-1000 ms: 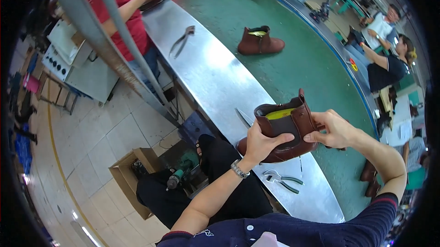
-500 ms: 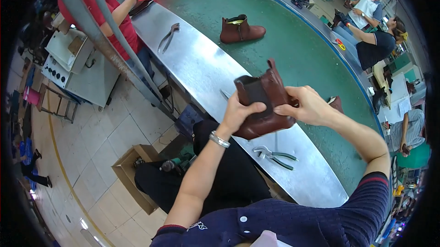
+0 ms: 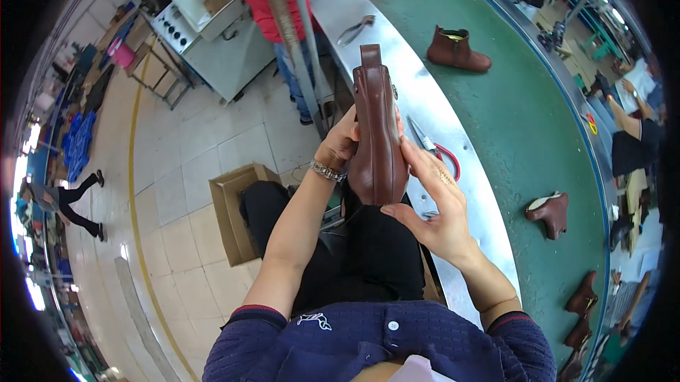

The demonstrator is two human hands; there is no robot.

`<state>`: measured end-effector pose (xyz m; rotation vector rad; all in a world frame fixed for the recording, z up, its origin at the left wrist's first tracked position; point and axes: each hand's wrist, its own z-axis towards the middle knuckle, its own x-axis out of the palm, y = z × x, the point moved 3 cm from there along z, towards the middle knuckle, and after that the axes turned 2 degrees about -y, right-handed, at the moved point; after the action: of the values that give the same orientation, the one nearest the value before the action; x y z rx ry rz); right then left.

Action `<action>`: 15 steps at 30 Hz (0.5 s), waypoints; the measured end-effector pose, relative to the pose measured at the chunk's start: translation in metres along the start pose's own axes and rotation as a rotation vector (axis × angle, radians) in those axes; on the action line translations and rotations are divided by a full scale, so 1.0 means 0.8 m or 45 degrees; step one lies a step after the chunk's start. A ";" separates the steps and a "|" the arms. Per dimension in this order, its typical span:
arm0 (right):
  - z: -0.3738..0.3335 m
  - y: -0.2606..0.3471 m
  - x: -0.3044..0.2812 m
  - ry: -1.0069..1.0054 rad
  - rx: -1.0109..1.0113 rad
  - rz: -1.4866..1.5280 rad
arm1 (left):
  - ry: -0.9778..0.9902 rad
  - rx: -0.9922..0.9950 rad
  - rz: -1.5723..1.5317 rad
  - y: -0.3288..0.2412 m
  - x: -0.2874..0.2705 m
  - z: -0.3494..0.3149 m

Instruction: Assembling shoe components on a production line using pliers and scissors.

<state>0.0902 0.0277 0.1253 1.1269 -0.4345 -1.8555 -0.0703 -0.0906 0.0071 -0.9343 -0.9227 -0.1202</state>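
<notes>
Both hands clamp the brown boot (image 3: 377, 134) above the lap: left hand (image 3: 342, 143) grips one side, right hand (image 3: 432, 201) braces the other, presenting its back seam upward for viewing.

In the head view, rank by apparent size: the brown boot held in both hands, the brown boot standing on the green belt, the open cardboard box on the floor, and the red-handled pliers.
1. Held brown boot, though nearness to the camera enlarges it.
2. Cardboard box, close to it in size; order unsure.
3. Boot on the green belt.
4. Red-handled pliers, partly hidden by the right hand.
</notes>
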 end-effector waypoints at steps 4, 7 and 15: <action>-0.023 -0.001 0.000 0.099 0.111 0.118 | -0.190 0.089 -0.012 -0.003 -0.015 -0.067; -0.065 -0.044 -0.010 0.098 0.306 -0.085 | -0.043 0.172 -0.162 -0.012 0.039 -0.120; -0.261 -0.156 -0.032 0.350 0.757 -0.973 | -0.636 0.181 -0.970 0.023 0.022 -0.298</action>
<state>0.2065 0.1463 -0.0545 2.1506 -0.4421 -2.2162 0.0997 -0.2490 -0.0528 -0.4387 -1.7008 -0.4760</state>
